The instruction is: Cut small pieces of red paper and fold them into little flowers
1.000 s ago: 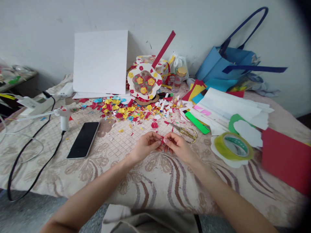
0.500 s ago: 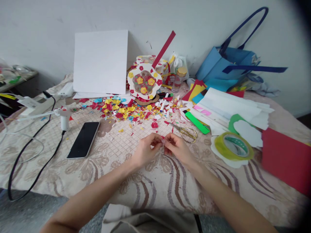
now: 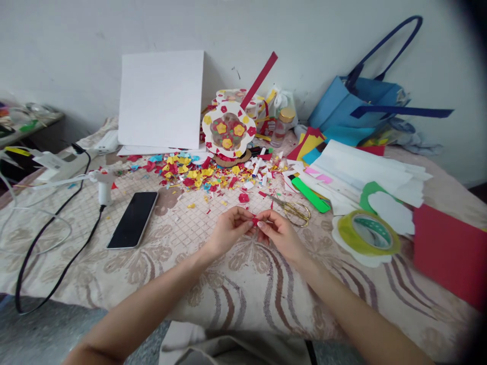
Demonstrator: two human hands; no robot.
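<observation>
Both hands (image 3: 254, 233) pinch a small red paper piece (image 3: 254, 221) above the patterned cloth (image 3: 243, 289).

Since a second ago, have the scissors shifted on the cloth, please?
No. The scissors lie in the same spot beside the green strip; only the camera nudged the whole view slightly.

No lettering can be made out; faint marks inside the tape roll (image 3: 367, 234) are too small to read.

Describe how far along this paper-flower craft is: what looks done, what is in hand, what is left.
Done: a flower-shaped decoration already carries red and yellow blossoms. In hand: the left hand and right hand pinch a small red paper piece between their fingertips. Left, judging by the table: loose coloured cut-outs and uncut sheets.
</observation>
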